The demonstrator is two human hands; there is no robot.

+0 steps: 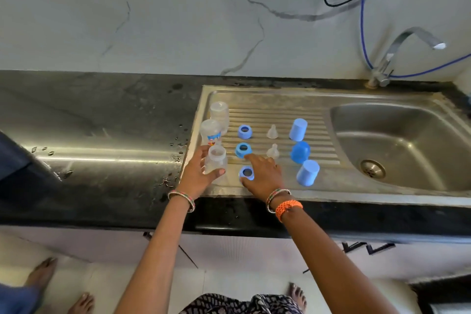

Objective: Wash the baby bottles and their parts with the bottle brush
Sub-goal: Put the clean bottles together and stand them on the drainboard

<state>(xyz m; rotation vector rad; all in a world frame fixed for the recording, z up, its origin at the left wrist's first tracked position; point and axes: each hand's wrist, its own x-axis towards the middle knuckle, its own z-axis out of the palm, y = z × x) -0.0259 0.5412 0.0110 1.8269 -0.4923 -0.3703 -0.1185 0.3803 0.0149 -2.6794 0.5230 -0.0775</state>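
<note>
On the black bench (pixel 102 122), leftmost: bare wet stone running from the wall to the near edge, open room throughout. Next right, the steel drainboard (pixel 267 109) of the sink.

Left column, by the drainboard's left rim: far bottle (pixel 219 113) and middle bottle (pixel 210 132), both clear, long axes upright, apparently mouth down. Near bottle (pixel 216 162), clear, upright, open mouth up, gripped by the left hand (pixel 197 173), fingers and thumb curled round its body.

Second column: three blue collar rings, flat, holes up: far ring (pixel 245 131), middle ring (pixel 243 150), near ring (pixel 246 173). The right hand (pixel 265 173) pinches the near ring, thumb at its near side, forefinger reaching beside the middle ring.

Third column: two clear teats, far teat (pixel 272 132) and near teat (pixel 273 151), tips up; the near one is just beyond the right hand's knuckles.

Fourth column: three blue caps, closed ends up: far cap (pixel 298 129), middle cap (pixel 300 152), near cap (pixel 308 172), the last tilted and close to the drainboard's near rim.

Rightmost: basin (pixel 397 140), with the tap (pixel 407 43) behind it.
</note>
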